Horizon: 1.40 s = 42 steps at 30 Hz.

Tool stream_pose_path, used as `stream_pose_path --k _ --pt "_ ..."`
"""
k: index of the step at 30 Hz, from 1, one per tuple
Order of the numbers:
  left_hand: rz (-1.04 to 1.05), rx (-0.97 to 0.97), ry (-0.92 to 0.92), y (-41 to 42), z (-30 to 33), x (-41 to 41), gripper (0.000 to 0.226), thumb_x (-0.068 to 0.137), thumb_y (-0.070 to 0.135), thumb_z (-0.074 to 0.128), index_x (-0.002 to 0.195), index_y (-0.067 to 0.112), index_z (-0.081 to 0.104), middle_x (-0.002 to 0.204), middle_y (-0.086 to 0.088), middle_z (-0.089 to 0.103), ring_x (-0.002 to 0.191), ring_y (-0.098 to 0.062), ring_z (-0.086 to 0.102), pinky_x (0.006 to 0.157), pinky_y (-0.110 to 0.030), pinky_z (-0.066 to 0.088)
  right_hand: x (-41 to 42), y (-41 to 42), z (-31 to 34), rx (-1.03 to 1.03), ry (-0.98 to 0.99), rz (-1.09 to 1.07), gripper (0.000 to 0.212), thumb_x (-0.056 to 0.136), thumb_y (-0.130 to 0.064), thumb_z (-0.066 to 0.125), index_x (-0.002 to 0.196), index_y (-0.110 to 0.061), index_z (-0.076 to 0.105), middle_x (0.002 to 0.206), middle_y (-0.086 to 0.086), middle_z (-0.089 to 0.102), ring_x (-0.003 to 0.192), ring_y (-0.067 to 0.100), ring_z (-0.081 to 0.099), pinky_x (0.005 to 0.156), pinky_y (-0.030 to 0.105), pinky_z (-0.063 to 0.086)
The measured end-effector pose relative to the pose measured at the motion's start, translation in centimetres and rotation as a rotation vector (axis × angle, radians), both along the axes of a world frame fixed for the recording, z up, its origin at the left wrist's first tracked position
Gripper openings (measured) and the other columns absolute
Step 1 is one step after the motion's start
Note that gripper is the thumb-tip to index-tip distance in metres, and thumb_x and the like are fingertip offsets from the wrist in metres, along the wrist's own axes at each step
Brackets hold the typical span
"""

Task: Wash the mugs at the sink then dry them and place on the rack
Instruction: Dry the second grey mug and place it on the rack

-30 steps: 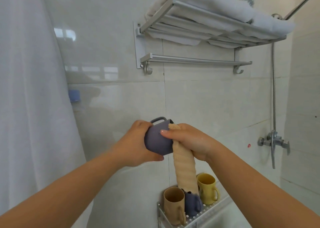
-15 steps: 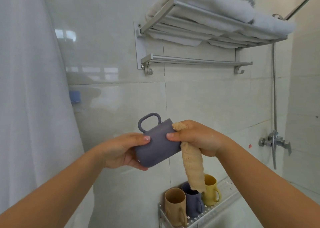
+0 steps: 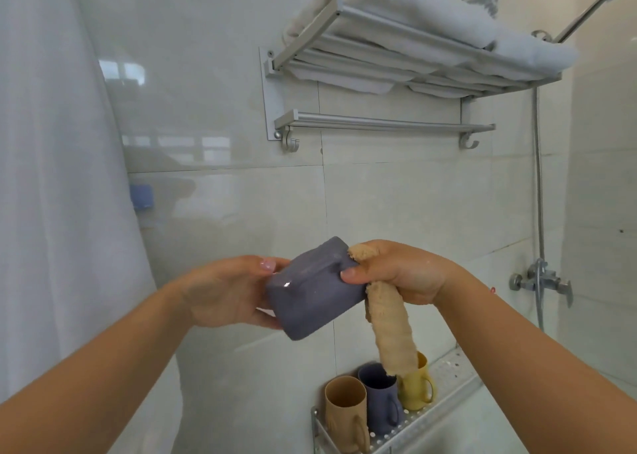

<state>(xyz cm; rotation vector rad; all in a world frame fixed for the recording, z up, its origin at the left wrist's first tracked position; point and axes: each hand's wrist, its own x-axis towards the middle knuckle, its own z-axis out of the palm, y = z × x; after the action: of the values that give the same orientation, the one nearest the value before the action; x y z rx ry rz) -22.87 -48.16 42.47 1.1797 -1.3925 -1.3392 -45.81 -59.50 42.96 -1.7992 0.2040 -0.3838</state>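
- Head view: my left hand [image 3: 227,291] grips the smooth purple mug [image 3: 312,290] lying on its side.
- Right hand [image 3: 400,271] pinches mug rim, clutching the ribbed beige cloth [image 3: 391,329].

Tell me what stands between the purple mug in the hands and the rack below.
Nothing solid blocks the drop. The held purple mug sits above and left of the perforated rack. The beige cloth from the right hand dangles over the yellow mug; three mugs fill the rack's left end.
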Motion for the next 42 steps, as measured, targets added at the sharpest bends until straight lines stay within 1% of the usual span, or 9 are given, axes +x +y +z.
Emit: stream_pose_path --k 6,11,16,21,28,31,33,37,42 --pt "-0.146 0.076 -0.241 -1.1 -0.3 -1.2 0.092 0.048 0.046 0.092 0.122 0.004 0.057 0.110 -0.013 0.069 0.096 -0.027 0.067 0.085 -0.039 0.053 0.2 1.0 0.9 -0.056 0.091 0.148 0.020 0.084 0.003 0.051 0.090 -0.007 0.068 0.080 -0.005 0.073 0.069 0.006 0.069 0.059 0.016 0.053" --pt "0.089 -0.219 -0.781 -1.3 0.0 -3.6 0.058 0.061 0.027 0.087 0.112 0.018 0.063 0.104 0.001 0.071 0.094 -0.018 0.069 0.083 -0.038 0.058 0.3 0.1 -0.2 0.095 0.141 0.159 0.024 0.079 -0.004 0.051 0.100 0.004 0.059 0.085 0.008 0.071 0.071 0.014 0.068 0.056 0.021 0.054" --pt "0.318 -0.467 -1.005 -1.4 -1.3 -3.8 0.071 0.055 0.030 0.091 0.115 0.035 0.055 0.104 0.016 0.063 0.091 -0.005 0.063 0.076 -0.031 0.057 1.6 -0.2 -1.9 0.235 0.024 -0.070 0.034 0.053 -0.015 0.063 0.085 -0.003 0.068 0.088 0.014 0.062 0.082 0.024 0.059 0.073 0.033 0.048" --pt "0.370 -0.679 -1.211 -0.9 -1.6 -4.0 0.068 0.054 0.037 0.084 0.114 0.037 0.053 0.102 0.019 0.062 0.092 -0.003 0.055 0.078 -0.031 0.051 2.0 2.1 -1.7 -0.093 0.198 -0.073 0.007 0.063 -0.011 0.057 0.060 -0.014 0.062 0.056 -0.003 0.054 0.056 0.009 0.051 0.052 0.020 0.039" --pt "0.254 -0.652 -1.246 -0.7 -2.4 -4.3 0.082 0.060 0.032 0.085 0.131 0.038 0.043 0.119 0.021 0.055 0.106 -0.002 0.051 0.086 -0.018 0.047 2.3 4.9 -1.9 -0.648 0.703 -0.130 0.033 0.093 -0.018 0.055 0.061 -0.020 0.044 0.057 -0.002 0.039 0.051 0.010 0.038 0.051 0.016 0.031" --pt "0.253 -0.681 -1.246 -1.1 -2.8 -4.0 0.082 0.060 0.035 0.084 0.131 0.039 0.043 0.120 0.022 0.053 0.107 -0.001 0.049 0.088 -0.019 0.047 2.4 5.0 -1.8 -0.515 0.658 -0.097 0.032 0.087 -0.010 0.061 0.059 -0.014 0.045 0.047 -0.008 0.044 0.044 0.004 0.045 0.042 0.008 0.033" --pt "0.248 -0.710 -1.283 -1.2 -3.5 -4.0 0.081 0.064 0.038 0.083 0.133 0.038 0.041 0.122 0.026 0.048 0.110 0.002 0.043 0.091 -0.016 0.042 2.7 4.3 -2.6 -0.320 0.485 -0.077 0.014 0.067 -0.008 0.068 0.073 -0.007 0.056 0.064 -0.005 0.054 0.065 0.013 0.052 0.055 0.014 0.040" --pt "0.327 -0.951 -1.363 -1.8 -4.8 -3.0 0.080 0.065 0.036 0.076 0.135 0.031 0.037 0.125 0.018 0.048 0.117 -0.006 0.038 0.096 -0.022 0.042 2.9 3.1 -4.2 0.390 0.058 -0.048 0.036 0.054 -0.002 0.056 0.089 -0.002 0.067 0.086 0.011 0.066 0.077 0.020 0.064 0.067 0.028 0.052" --pt "0.496 -1.188 -1.427 -2.5 -6.0 -2.2 0.083 0.061 0.040 0.079 0.131 0.013 0.044 0.130 0.002 0.050 0.117 -0.017 0.043 0.092 -0.027 0.046 3.5 4.3 -4.5 0.847 -0.334 -0.013 0.047 0.063 -0.006 0.045 0.103 0.007 0.065 0.102 0.021 0.067 0.093 0.035 0.064 0.088 0.044 0.050"
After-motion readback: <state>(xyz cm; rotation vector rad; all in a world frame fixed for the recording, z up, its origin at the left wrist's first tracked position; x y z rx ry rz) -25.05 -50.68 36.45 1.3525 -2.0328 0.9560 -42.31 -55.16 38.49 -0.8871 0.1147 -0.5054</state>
